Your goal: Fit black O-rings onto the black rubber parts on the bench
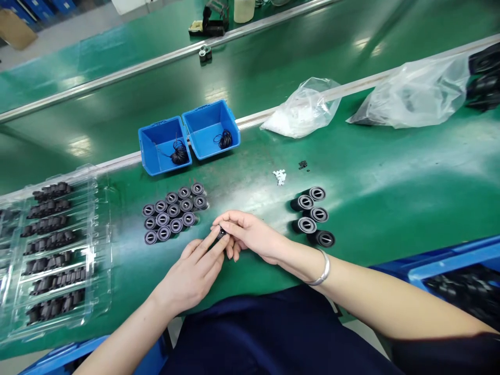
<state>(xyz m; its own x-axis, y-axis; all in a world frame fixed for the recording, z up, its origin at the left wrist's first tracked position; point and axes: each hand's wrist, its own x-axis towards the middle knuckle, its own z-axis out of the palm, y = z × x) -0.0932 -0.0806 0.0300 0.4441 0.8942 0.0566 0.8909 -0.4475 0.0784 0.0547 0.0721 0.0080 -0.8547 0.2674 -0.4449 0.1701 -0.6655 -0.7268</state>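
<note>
My left hand (193,276) and my right hand (252,235) meet above the green bench. Between their fingertips they pinch a small black part (222,233), mostly covered by the fingers, so its exact kind is hidden. Left of the hands stand several black cylindrical parts (174,210) in close rows, each with a light slot-like mark on top. Several similar black cylinders (304,225) stand to the right. Beyond my right hand lie a small pile of white pieces (279,177) and a few tiny black pieces (303,164).
Two blue bins (152,156) holding black rings or cord stand at the back. Clear plastic bags (308,107) lean on the metal rail. A clear tray (94,229) of black parts lies at left. A blue crate (417,273) of dark parts is at lower right.
</note>
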